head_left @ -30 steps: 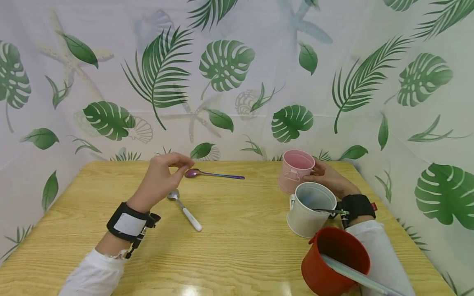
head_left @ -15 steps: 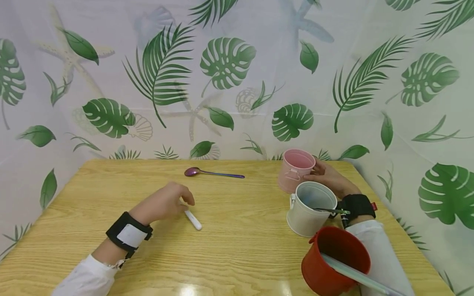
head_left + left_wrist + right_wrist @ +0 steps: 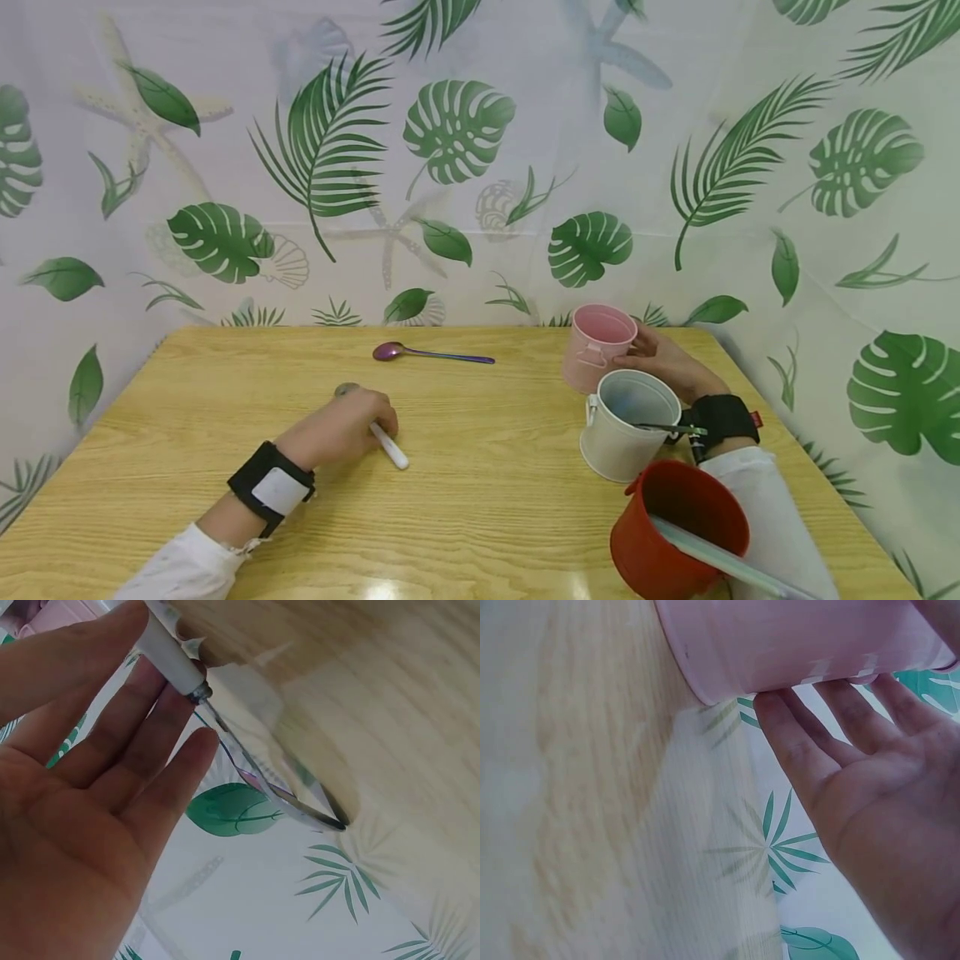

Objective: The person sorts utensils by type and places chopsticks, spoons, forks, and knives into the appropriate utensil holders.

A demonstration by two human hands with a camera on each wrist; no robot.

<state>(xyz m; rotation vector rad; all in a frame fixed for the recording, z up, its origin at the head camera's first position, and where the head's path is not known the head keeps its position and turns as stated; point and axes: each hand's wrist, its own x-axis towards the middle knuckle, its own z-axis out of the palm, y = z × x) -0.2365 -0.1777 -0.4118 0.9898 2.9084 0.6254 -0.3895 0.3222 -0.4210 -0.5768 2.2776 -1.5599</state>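
Observation:
My left hand pinches the white handle of a spoon lying on the left part of the table. Its metal bowl stands out past the fingers in the left wrist view; part of the handle is hidden by the hand from above. At the back right, my right hand holds a small pink bucket, which stands upright. In the right wrist view the fingertips touch the side of this bucket. A purple spoon lies farther back, apart from both hands.
In front of the pink bucket stands a white bucket with a thin dark utensil handle leaning out. Nearer still is a red bucket holding a long pale utensil. A leaf-print cloth hangs behind the wooden table.
My left hand has come down and toward me, from near the purple spoon's bowl to the white-handled spoon, and taken hold of its handle. The right hand stays on the pink bucket.

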